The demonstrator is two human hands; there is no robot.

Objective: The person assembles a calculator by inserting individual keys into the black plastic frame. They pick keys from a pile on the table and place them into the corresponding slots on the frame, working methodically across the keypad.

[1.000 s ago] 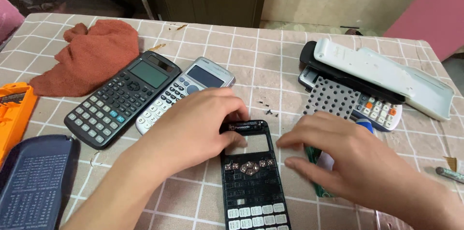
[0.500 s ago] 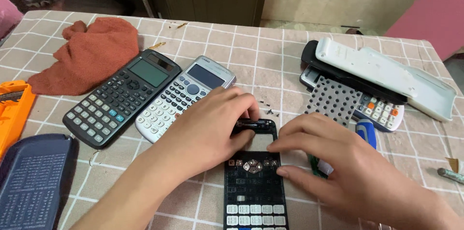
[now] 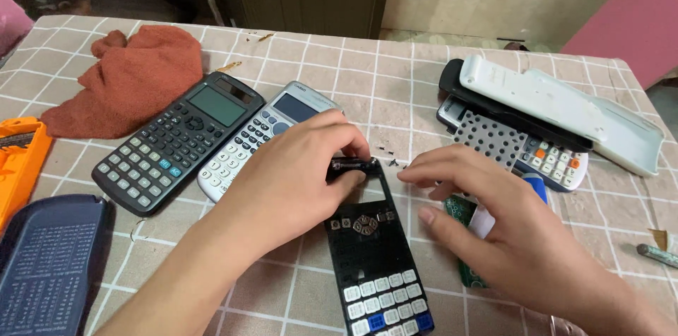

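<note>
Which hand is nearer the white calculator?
Left. The left hand lies partly over the white calculator's lower right edge; the right hand sits well off to its right, past the black calculator front.

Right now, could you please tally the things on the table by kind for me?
Whole calculators: 2 (dark one, white one)
Black calculator front shell under the left hand: 1
Grey keypad membrane: 1
Opened calculator parts stacked at right: 1 pile
Green circuit board by the right hand: 1
Rust-red cloth: 1
Dark blue slide cover: 1
Total: 8
</note>
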